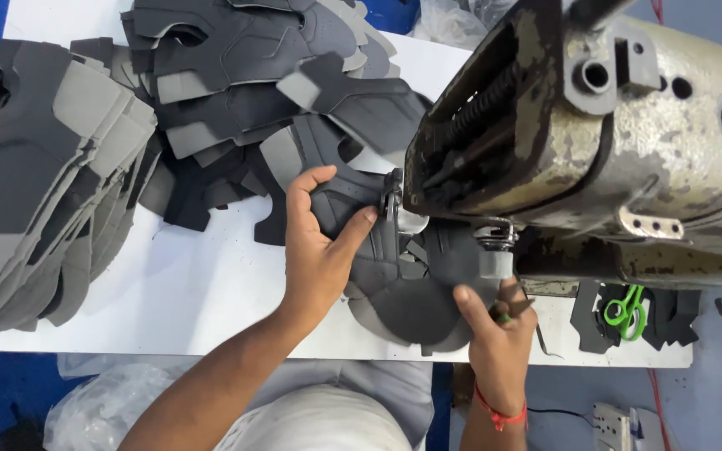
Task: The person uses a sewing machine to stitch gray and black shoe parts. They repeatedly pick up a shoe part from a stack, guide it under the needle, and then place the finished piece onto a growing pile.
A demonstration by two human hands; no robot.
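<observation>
My left hand [317,250] grips the left edge of a dark grey shoe-upper piece [403,292], thumb on top and fingers curled over it. That piece lies under the presser foot [495,250] of a worn, cream-coloured sewing machine [595,134]. My right hand [499,330] pinches the piece's near right edge and also has a small green-handled tool tucked in its fingers. A red thread band circles my right wrist.
Stacks of grey and dark grey cut upper pieces [43,167] cover the left and far side of the white table [185,292]. Green-handled snips [626,311] lie on dark pieces at the right. Plastic bags sit below the table edge.
</observation>
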